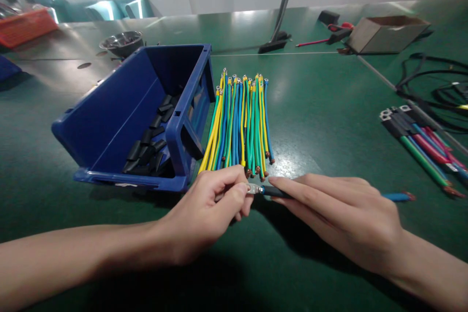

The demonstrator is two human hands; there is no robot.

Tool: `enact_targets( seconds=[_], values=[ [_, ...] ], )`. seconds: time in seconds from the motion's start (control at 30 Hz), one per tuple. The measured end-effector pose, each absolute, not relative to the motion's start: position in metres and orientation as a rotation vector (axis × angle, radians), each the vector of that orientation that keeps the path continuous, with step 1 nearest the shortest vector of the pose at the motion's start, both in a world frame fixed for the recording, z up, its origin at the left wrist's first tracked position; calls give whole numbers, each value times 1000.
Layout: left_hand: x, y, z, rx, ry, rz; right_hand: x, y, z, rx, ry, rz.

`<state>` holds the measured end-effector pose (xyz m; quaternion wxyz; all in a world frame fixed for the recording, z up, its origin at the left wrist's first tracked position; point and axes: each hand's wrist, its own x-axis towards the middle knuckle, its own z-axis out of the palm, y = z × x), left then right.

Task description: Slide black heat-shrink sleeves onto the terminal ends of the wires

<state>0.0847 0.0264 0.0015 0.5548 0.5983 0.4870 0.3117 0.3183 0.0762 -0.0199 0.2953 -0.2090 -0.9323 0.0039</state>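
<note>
My left hand [219, 204] pinches the metal lug at the end of a blue cable [397, 197]. A black sleeve [272, 191] covers the cable just behind the lug, and my right hand [336, 209] is closed around that part. Bare copper shows at the cable's far right end. Beyond my hands lies a row of green, yellow and blue cables [237, 122], their lugs pointing away from me. To the left stands a blue bin [120, 175] with several short black sleeves [146, 148] in it.
Finished-looking cables with black sleeves [420, 141] lie at the right, near coiled black cable [420, 73]. Farther back are a cardboard box [383, 34], a metal stand [278, 41], a steel bowl [122, 44] and a red crate [25, 27].
</note>
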Motion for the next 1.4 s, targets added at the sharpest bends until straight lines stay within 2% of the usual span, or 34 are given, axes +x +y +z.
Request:
enact_targets(
  seconds=[0.23, 0.53, 0.73, 0.97, 1.4],
  values=[
    [85, 25, -1, 1493, 1194, 718, 316, 80, -18, -548, -2491, 35],
    [87, 26, 5, 1662, 1147, 530, 313, 78, -17, -474, -2475, 78],
    [87, 24, 3, 1575, 1139, 584, 313, 78, -18, -506, -2481, 60],
    [89, 19, -9, 1263, 1125, 858, 312, 81, -13, -639, -2489, 24],
    [88, 21, -8, 1267, 1093, 826, 314, 81, -14, -654, -2422, 129]
  ],
)
